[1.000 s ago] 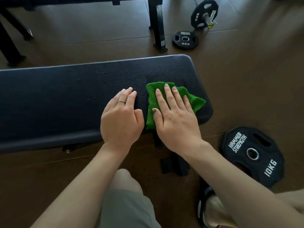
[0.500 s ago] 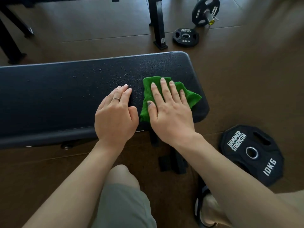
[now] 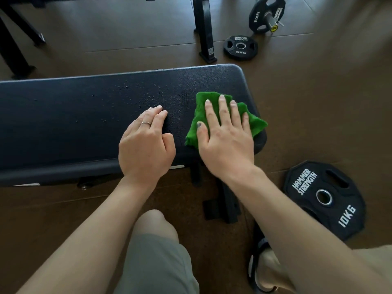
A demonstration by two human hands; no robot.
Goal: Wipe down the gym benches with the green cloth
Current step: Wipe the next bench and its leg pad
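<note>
The fingers (image 3: 224, 111) of the right hand (image 3: 224, 143) lie straight and spread on top of the green cloth (image 3: 198, 122), pressing it flat on the desk (image 3: 74, 124); they grasp nothing. The cloth shows beyond the fingertips, to the left of the thumb and to the right of the little finger, where one corner reaches the rounded right end of the desk. The left hand (image 3: 146, 145) rests just beside it, apart from the cloth, with released fingers lying together on the dark padded surface. Small drops are visible on the surface above the left hand.

Compared with one second ago, both hands keep the same pose and the cloth is under the right hand as before. The gap between the left hand and the cloth is now a little wider.

On the floor, a 10 kg plate (image 3: 324, 198) lies near the right forearm, and a 5 kg plate (image 3: 240, 47) lies behind the desk.
</note>
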